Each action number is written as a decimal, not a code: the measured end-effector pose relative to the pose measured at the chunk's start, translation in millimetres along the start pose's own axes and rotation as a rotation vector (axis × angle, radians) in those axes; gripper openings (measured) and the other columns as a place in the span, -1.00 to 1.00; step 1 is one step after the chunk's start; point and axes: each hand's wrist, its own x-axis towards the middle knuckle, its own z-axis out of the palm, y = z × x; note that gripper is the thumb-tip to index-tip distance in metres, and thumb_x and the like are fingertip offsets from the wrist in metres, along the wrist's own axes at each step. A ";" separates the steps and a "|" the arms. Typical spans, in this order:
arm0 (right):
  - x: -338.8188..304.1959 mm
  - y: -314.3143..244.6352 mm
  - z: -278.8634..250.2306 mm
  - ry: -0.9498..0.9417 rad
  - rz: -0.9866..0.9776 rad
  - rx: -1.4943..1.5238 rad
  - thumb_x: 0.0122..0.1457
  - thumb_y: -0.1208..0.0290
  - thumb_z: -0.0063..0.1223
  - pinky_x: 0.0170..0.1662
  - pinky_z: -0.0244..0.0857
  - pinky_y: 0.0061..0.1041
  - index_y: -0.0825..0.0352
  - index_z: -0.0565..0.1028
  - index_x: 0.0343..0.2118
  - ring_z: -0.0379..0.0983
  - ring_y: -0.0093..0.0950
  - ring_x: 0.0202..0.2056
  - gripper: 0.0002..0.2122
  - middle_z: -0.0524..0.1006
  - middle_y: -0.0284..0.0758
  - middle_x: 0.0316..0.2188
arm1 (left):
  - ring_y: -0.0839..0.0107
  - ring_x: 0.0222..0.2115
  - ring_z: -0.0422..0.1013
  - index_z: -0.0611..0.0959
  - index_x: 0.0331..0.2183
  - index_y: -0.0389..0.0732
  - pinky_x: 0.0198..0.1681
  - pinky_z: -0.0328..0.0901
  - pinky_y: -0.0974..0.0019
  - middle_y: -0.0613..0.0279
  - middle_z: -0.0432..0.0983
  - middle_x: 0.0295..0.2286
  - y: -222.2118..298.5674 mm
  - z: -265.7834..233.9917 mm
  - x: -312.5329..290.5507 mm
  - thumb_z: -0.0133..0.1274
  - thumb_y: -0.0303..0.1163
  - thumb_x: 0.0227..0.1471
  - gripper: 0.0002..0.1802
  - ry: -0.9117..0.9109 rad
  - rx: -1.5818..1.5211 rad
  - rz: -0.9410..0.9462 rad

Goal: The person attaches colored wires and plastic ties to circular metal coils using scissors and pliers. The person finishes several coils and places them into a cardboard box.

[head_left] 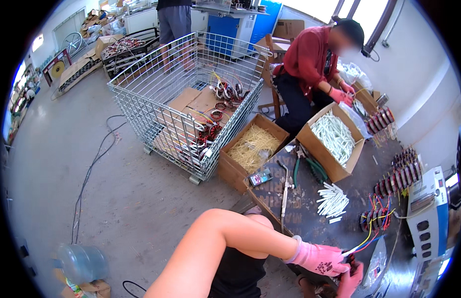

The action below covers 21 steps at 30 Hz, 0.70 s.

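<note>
Grey workshop floor (47,188) occupies the left of the head view, bending into a black fisheye rim that cuts off the far machinery. At lower right, beside the dark workbench (320,231), your two pink-gloved hands meet. Your left hand (321,259) has its fingers closed on wire leads (350,252), white near the glove, then yellow, blue and red; these lie at the bench's near edge. Your right hand (352,281) curls just beside it, partly covered and close to the lower edge; you cannot tell what it grasps. Between the gloves, a dark piece (351,259) shows only in part. Two other people appear: one bent over work in a red shirt (305,57), the other (174,30) cut off above the waist. Note one wire cage (156,124) holding coils too overlapped to count, two open boxes near the bench corner, one of straw-coloured strips (254,146), one of white tubes (333,136), one phone (261,177), and one loose heap of similar tubes (332,201), uncountable. One blue water bottle (81,263) lies at lower left.
</note>
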 end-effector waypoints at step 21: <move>11.0 -81.6 49.2 -0.574 0.000 0.021 0.15 0.57 0.08 -0.12 0.39 -0.51 0.40 0.48 -0.03 0.50 -0.44 -0.19 -0.70 0.52 -0.22 -0.16 | 0.03 -0.13 0.49 0.52 -0.08 -0.08 -0.16 0.42 0.01 0.05 0.45 -0.06 -287.9 -188.9 -394.1 -0.13 -0.40 0.14 -0.71 0.037 0.873 -1.761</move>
